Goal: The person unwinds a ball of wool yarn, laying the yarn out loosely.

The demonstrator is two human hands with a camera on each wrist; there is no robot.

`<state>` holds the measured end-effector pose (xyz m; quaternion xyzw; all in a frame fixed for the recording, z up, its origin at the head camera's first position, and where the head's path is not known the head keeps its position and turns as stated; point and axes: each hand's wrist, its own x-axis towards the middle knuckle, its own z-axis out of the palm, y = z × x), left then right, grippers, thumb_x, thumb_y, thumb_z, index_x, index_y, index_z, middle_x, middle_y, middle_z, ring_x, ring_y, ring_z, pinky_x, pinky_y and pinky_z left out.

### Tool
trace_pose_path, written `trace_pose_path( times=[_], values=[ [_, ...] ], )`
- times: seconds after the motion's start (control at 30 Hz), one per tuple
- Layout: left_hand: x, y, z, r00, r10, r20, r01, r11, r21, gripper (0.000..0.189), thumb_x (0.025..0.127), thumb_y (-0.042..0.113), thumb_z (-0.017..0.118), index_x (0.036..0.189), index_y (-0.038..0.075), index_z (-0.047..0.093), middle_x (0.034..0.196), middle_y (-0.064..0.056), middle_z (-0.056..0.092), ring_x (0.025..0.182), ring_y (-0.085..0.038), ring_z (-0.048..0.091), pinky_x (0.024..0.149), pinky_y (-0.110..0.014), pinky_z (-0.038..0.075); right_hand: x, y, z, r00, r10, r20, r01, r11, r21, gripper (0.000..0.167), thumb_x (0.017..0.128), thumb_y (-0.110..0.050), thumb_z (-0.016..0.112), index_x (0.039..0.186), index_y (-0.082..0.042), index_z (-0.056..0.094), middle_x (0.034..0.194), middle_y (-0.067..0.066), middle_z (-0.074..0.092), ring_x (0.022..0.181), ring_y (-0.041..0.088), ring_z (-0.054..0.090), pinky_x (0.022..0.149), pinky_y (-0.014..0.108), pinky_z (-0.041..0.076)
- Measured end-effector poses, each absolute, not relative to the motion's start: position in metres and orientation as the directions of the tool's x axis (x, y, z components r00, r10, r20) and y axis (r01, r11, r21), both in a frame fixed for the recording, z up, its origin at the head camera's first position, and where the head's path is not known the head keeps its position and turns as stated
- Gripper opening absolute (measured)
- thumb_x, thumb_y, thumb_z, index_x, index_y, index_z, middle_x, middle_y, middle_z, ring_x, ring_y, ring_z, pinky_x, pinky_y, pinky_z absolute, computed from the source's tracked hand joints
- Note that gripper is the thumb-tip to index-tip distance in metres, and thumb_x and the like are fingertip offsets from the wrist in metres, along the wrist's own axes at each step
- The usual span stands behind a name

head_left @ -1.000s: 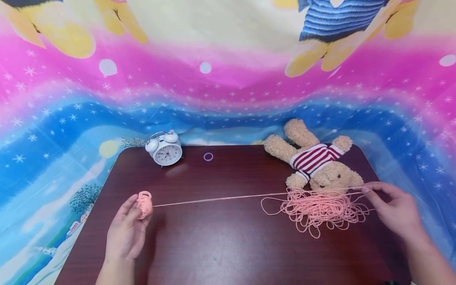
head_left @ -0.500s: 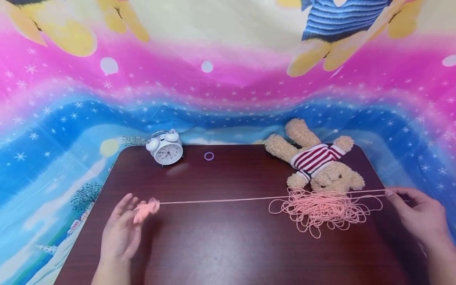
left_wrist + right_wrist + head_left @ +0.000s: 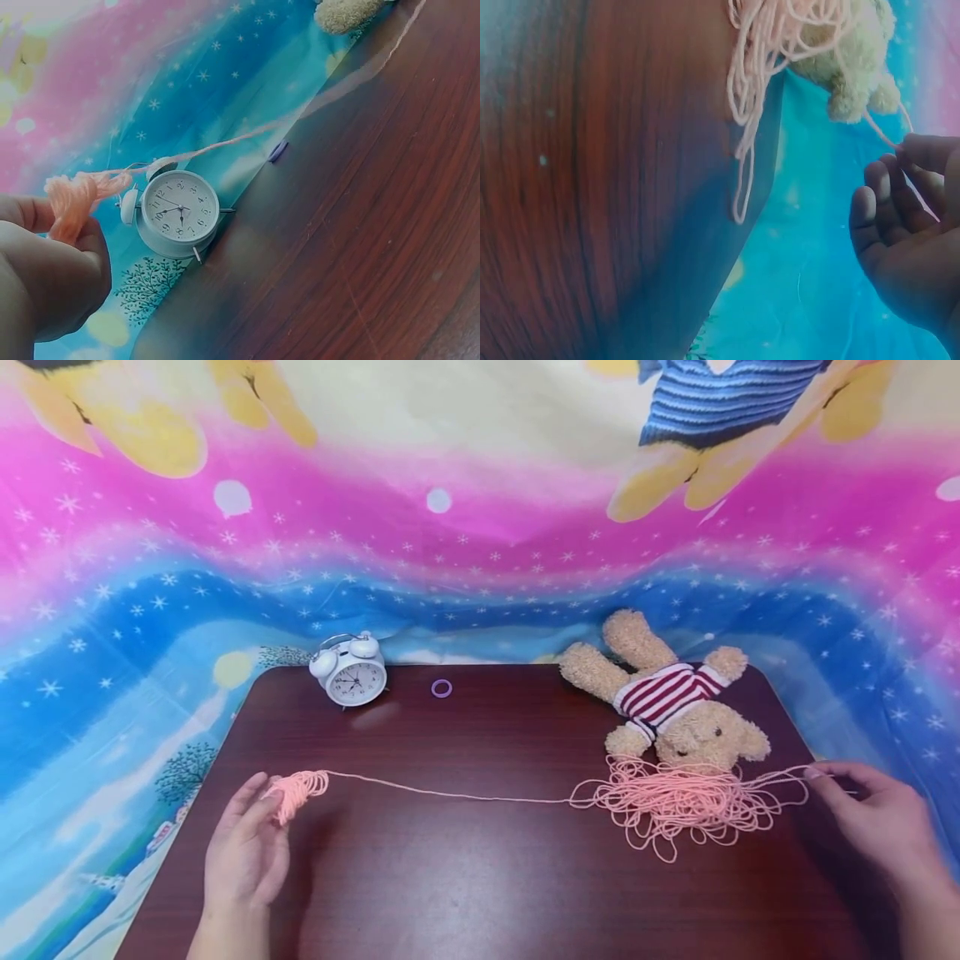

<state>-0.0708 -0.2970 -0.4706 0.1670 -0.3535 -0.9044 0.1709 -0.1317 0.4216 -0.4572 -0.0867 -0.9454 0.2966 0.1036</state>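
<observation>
In the head view my left hand [image 3: 243,852] pinches a small wound bundle of pink yarn [image 3: 298,792] above the table's left side. One strand sags from that bundle across to a loose, tangled heap of the same yarn [image 3: 686,802] on the right. My right hand [image 3: 877,810] pinches yarn between thumb and forefinger at the table's right edge, just beyond the heap. The left wrist view shows the bundle [image 3: 79,199] gripped by the thumb and fingers. In the right wrist view a strand [image 3: 881,129] runs to my right fingertips.
A teddy bear [image 3: 675,702] in a striped top lies behind the heap, its head against the yarn. At the back left of the table [image 3: 450,877] stands a white alarm clock [image 3: 356,682], with a purple ring [image 3: 442,688] beside it. A printed cloth [image 3: 480,543] hangs behind.
My right hand has moved right, drawing yarn past the table edge. The strand between the hands was taut and now hangs slack. The bundle in my left hand has turned and shifted slightly left.
</observation>
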Motion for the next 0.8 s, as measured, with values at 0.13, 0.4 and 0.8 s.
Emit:
trace_pose_path(
  times=[0.13,0.4,0.8],
  values=[
    [-0.071,-0.295,-0.47,-0.896,-0.411,-0.17,0.187,-0.696,0.693,0.023,0.102,-0.011,0.052,0.118,0.004,0.058,0.106,-0.006,0.065,0.092,-0.015,0.064,0.076,-0.021,0.056,-0.135,0.415,-0.461,-0.985,0.1,0.139,0.016,0.861,-0.508,0.027,0.097,-0.034,0.074,0.11,-0.011,0.075,0.113,-0.004,0.075,0.095,0.002,0.06,0.069,0.019,0.035],
    [-0.073,-0.29,-0.471,-0.911,-0.384,-0.148,0.17,-0.679,0.714,0.02,0.103,-0.01,0.052,0.115,0.005,0.057,0.103,-0.005,0.065,0.081,-0.013,0.062,0.069,-0.02,0.054,-0.135,0.394,-0.455,-0.992,-0.02,0.122,-0.077,0.871,-0.485,0.026,0.097,-0.028,0.074,0.118,-0.014,0.073,0.106,0.024,0.071,0.061,0.006,0.053,0.049,0.028,0.04],
    [-0.074,-0.285,-0.469,-0.938,-0.319,-0.136,0.121,-0.669,0.733,0.02,0.104,-0.007,0.051,0.114,0.009,0.06,0.103,-0.004,0.067,0.079,-0.015,0.066,0.074,-0.026,0.058,-0.143,0.347,-0.448,-0.966,-0.08,0.246,-0.208,0.806,-0.554,0.024,0.093,-0.014,0.077,0.117,-0.013,0.075,0.108,0.016,0.075,0.072,0.001,0.054,0.054,0.023,0.041]
  ],
)
